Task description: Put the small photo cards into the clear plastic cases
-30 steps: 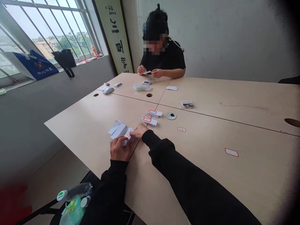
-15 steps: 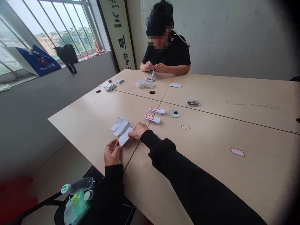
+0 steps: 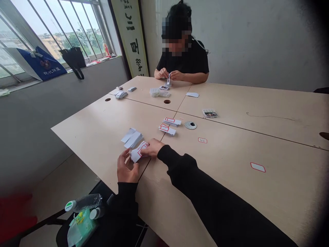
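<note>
At the far left, a blue printed bag and a black bag sit at a barred window. Near left, a plastic water bottle lies on a black chair below the table edge. On the pale wooden table, the person's left hand is open wide, with the fingers spread and raised at the left side of a white paper label with a red border; whether they touch it is hard to tell. The right hand comes in from the right, its fingers curled narrowly over the label's right end and holding it against the tabletop. Just left of the label, and farther away, lies a small pile of folded white paper strips. To the right are two small stacks of red-bordered labels, then a round metal cable grommet. Two loose red-bordered labels lie farther right. Across the table, a seated co-worker in black holds a narrow white strip in both hands above clear plastic boxes.
</note>
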A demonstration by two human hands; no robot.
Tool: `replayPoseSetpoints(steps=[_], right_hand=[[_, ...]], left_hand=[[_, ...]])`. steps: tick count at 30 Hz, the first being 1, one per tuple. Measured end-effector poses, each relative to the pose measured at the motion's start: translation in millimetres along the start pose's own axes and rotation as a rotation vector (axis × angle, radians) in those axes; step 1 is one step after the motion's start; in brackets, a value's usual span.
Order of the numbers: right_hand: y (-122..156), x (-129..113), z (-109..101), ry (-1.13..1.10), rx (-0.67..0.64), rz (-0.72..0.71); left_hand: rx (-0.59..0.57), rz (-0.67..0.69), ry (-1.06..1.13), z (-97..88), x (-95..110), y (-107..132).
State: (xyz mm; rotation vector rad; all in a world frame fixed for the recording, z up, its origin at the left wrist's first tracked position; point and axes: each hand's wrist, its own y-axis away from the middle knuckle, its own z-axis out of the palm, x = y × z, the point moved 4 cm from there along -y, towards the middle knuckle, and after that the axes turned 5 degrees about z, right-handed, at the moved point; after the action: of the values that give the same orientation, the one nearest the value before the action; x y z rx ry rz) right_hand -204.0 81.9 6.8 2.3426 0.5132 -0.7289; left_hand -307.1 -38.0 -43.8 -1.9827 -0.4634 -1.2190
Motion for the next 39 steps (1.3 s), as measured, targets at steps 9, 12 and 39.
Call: replayPoseSetpoints(steps=[9,12,39], right_hand=[[0.6,-6.8,-2.8,0.210,0.042,-0.088],[-0.2,-8.5,-2.0,0.274,-0.002,-0.121],[29.1,24.0,26.2,0.474,0.324,-0.646]], left_hand=[[-0.254,0.339,-0.489,-9.5,12.0,-15.2],[-0.298,0.364,-0.484,-8.3,11.3,-14.8],[-0.359,0.651,-0.744,-3.3,4.5,2.9]])
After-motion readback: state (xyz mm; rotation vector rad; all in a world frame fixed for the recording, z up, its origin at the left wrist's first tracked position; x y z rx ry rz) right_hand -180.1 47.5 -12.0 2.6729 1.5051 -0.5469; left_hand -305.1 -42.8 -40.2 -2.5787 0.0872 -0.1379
